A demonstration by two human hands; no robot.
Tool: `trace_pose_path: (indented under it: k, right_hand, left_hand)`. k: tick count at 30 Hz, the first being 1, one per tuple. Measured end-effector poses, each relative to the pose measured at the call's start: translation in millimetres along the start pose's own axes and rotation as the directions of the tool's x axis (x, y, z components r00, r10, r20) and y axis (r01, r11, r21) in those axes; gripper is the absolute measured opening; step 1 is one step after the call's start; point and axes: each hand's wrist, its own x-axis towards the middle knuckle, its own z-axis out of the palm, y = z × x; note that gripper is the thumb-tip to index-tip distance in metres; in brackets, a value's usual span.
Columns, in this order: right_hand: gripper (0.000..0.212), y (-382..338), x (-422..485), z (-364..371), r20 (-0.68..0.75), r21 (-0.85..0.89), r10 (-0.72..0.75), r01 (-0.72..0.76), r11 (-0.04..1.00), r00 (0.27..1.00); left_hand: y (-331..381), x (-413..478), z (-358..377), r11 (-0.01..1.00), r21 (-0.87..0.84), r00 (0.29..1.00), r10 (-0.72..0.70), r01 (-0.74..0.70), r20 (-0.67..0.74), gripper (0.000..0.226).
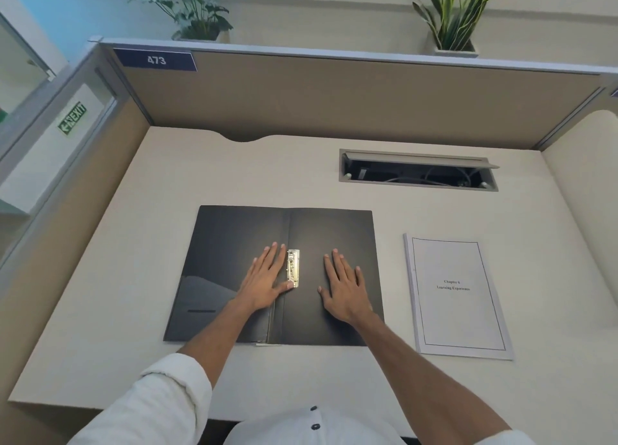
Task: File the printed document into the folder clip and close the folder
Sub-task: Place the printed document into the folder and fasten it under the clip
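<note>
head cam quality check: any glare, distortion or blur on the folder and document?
Head view: wide-angle bowing bends the partition and desk edges; a soft glossy reflection sits on the black folder, left flap; the metal clip glints; the printed document title is small and slightly soft; both hands cast faint shadows.

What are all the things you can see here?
folder: one, black, open flat mid-desk
clip: one, silver, on the folder's spine
document: one, white, on the desk right of the folder
desk: one, cream
cable hatch: one, grey, open, back of the desk
partition: one, tan, behind the desk
number tag: one, blue, reads 473
plants: two, green, above the partition
exit sign: one, green, far left
left hand: flat on the folder, thumb at the clip
right hand: flat on the folder
</note>
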Motion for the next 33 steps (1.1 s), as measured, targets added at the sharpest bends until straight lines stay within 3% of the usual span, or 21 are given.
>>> trace_pose_path:
  k: [6, 10, 14, 18, 21, 27, 33]
  right_hand:
    - [0.077, -1.0, -1.4, 1.7, -0.009, 0.004, 0.004, -0.004, 1.000, 1.000]
    - [0.077, -1.2, -3.3, 1.0, -0.005, 0.007, 0.004, -0.004, 1.000, 1.000]
    - [0.076, 0.9, -4.8, 0.1, -0.001, 0.002, -0.006, 0.006, 1.000, 1.000]
    - [0.076, 2.8, -4.2, 0.6, 0.011, -0.007, -0.016, 0.016, 1.000, 1.000]
    - [0.076, 4.9, -3.3, 1.8, 0.018, -0.013, -0.024, 0.024, 1.000, 1.000]
    - [0.075, 9.1, 0.6, 6.9, 0.012, -0.022, -0.034, 0.035, 0.999, 0.999]
    - [0.075, 13.2, 3.9, 14.1, -0.009, -0.020, -0.039, 0.039, 0.999, 0.999]
  left_hand:
    - [-4.6, -2.9, -16.9, 0.980, -0.190, 0.998, 0.057, -0.058, -0.010, 0.074]
    - [2.2, -6.4, -15.0, 0.990, -0.104, 0.995, 0.094, -0.098, -0.041, 0.053]
    - [5.1, -8.5, -9.0, 0.988, -0.090, 0.991, 0.124, -0.128, -0.047, 0.053]
    - [10.6, -7.0, -15.0, 0.971, -0.182, 0.978, 0.125, -0.156, -0.169, 0.046]
    - [20.7, -0.5, -25.7, 0.957, -0.271, 0.952, 0.015, -0.103, -0.306, 0.039]
    - [34.8, 23.1, -40.7, 0.963, -0.270, 0.926, -0.085, -0.019, -0.367, 0.023]
    - [35.8, 36.8, -40.5, 0.995, -0.098, 0.938, -0.022, -0.013, -0.347, 0.029]
